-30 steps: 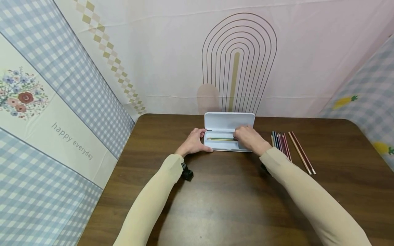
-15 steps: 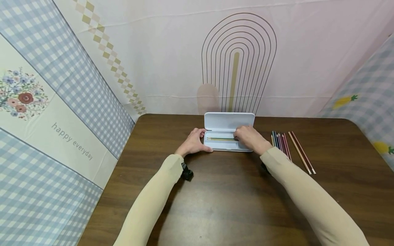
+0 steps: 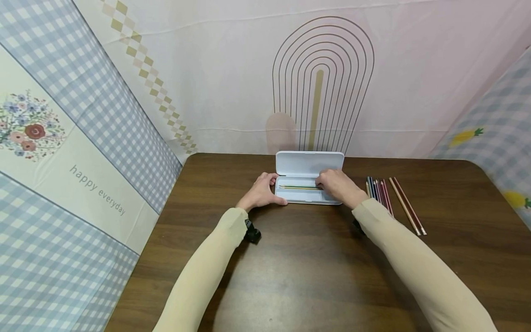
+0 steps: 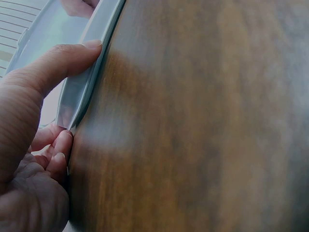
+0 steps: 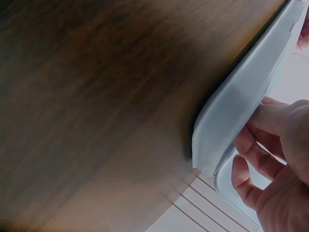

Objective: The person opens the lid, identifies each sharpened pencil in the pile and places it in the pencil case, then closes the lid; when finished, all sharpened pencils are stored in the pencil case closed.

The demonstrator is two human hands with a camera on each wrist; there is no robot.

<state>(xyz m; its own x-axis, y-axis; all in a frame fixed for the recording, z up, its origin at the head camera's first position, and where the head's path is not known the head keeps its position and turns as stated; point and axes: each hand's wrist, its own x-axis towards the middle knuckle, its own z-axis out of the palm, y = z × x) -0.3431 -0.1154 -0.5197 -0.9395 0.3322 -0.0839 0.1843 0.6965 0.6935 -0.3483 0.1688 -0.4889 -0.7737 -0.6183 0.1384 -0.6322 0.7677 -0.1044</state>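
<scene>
A white pencil case (image 3: 304, 197) lies on the table with its lid (image 3: 309, 163) raised at the back. My left hand (image 3: 261, 191) grips its left end. In the left wrist view the thumb (image 4: 72, 63) presses the front edge and the other fingers bend round the end. A few coloured pencils (image 3: 298, 187), yellow and green among them, lie lengthwise in the back compartment. My right hand (image 3: 337, 186) reaches into the right part of the case, its bent fingers over the pencils' right ends. In the right wrist view the fingertips are hidden behind the case wall.
Right of the case lies a row of dark, purple and red pencils (image 3: 379, 196), partly covered by the right sleeve. Two longer pencils (image 3: 406, 205), tan and dark red, lie beyond them. A patterned cloth (image 3: 232, 92) hangs behind the brown table (image 3: 290, 267).
My right hand stays in the case with only a very slight shift to the right. More green shows along the pencils beside it. The left hand and the case have not visibly moved.
</scene>
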